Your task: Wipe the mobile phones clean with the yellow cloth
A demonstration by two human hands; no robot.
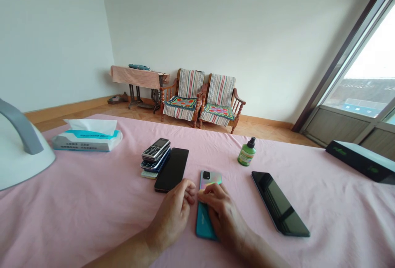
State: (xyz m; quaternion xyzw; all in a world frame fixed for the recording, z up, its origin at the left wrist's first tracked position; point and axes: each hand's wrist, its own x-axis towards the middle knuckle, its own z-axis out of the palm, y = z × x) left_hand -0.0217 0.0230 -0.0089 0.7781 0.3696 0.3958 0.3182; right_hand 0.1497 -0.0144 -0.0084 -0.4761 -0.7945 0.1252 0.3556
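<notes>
A smartphone with a shiny blue-green, iridescent back (204, 220) lies face down on the pink cloth, its camera block at the far end. Over its middle rests my right hand (226, 212), fingers bent and pressed together against the back; whatever may be between the fingertips is hidden. My left hand (174, 212) is just left of this phone, its fingers curled in, and nothing shows in them. Beyond the left hand lies a black smartphone (174, 167), screen up. Touching its left side is a stack of old keypad phones (156, 152).
A large dark-screened tablet or phone (279, 202) lies right, with a green spray bottle (247, 152) behind it. A tissue pack (88, 138) and a white appliance with a grey handle (23, 152) stand left. A black-and-white box (364, 161) sits far right. Two chairs (202, 99) stand beyond.
</notes>
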